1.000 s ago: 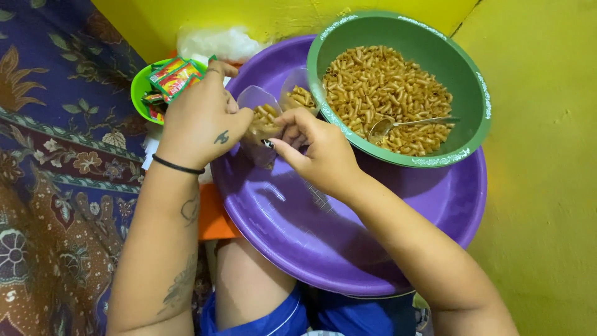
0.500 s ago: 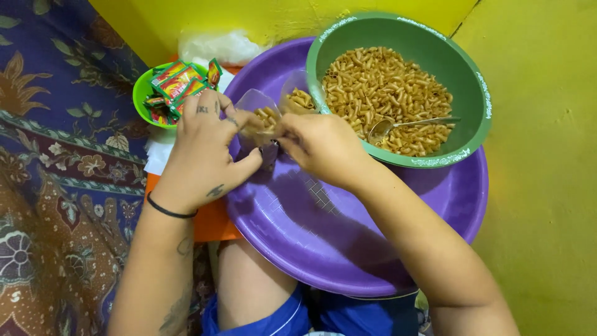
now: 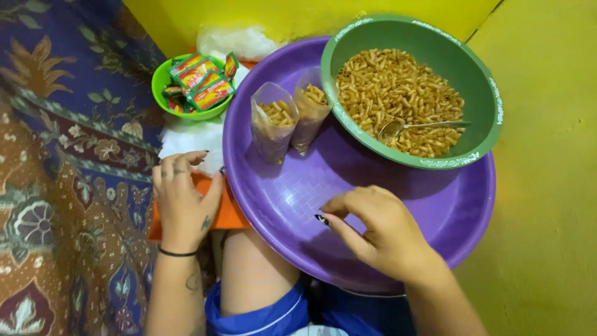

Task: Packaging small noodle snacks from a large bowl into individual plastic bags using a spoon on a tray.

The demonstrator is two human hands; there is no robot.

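Note:
Two small clear bags of fried macaroni, the left bag (image 3: 272,124) and the right bag (image 3: 309,107), stand upright at the back of the purple basin (image 3: 292,205), leaning by the green bowl. My left hand (image 3: 183,205) rests on an orange board (image 3: 229,214) beside the basin's left rim, fingers loosely spread near a stack of white plastic (image 3: 193,140); it holds nothing. My right hand (image 3: 379,230) hovers over the basin's bare bottom, fingers loosely curled and empty, well short of the bags.
A large green bowl (image 3: 485,81) full of macaroni sits on the basin's far right, with a metal spoon (image 3: 429,126) lying in it. A small lime bowl (image 3: 163,84) of red-green sachets (image 3: 202,84) stands at the back left. Patterned cloth lies left, yellow wall right.
Both hands have let go of the left bag and drawn back toward me. The left hand dropped onto the orange board; the right hand moved down over the basin. Both bags now stand free.

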